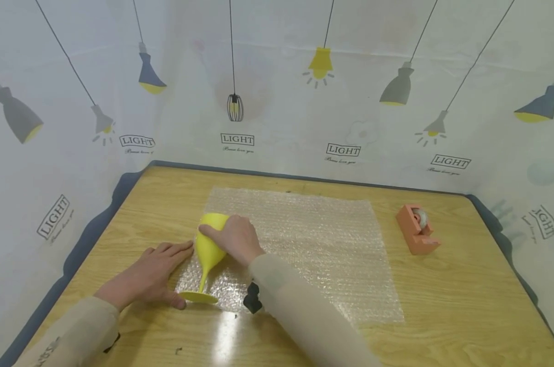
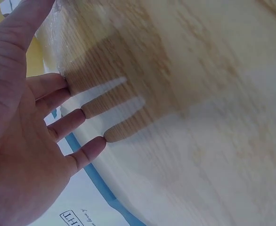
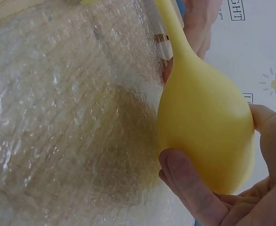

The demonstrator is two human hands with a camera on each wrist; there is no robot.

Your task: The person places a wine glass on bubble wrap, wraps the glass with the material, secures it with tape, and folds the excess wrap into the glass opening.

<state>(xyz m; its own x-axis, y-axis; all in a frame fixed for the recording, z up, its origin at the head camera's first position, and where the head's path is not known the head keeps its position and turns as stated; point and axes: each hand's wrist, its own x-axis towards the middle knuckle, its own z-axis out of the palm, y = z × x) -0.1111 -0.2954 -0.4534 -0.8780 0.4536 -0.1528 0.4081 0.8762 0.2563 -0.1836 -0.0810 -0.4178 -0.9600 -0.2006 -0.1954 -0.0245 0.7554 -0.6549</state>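
As Right Hand Grips Yellow Goblet, Left Hand Lies Spread Beside It

While the right hand point(image 1: 240, 242) grasps the yellow goblet point(image 1: 208, 252) by its bowl point(image 3: 208, 127), thumb and fingers on either side, the left hand point(image 1: 148, 275) rests released, fingers straight and spread, fingertips on the wooden table point(image 1: 446, 306) at the near-left border of a clear bubble sheet point(image 1: 322, 244). The goblet is between the two hands, over the left part of the sheet, its round foot point(image 1: 199, 297) toward the person and by the left thumb. Whether its side rests fully on the plastic or is held slightly above cannot be told.

The step in hand appears to be positioning the goblet along that border. The next move, by this reading, calls for a steady right-hand hold on the bowl, the foot kept from rolling, and the left fingertips getting under the sheet's thin edge, which could slip or crease.

The goblet's mouth points away from the person, so its inside is out of sight and any contents cannot be told. Well to the right of the right hand, beyond the sheet, a coral tape dispenser point(image 1: 411, 237) holds a roll of tape point(image 1: 421, 219), touched by neither hand.
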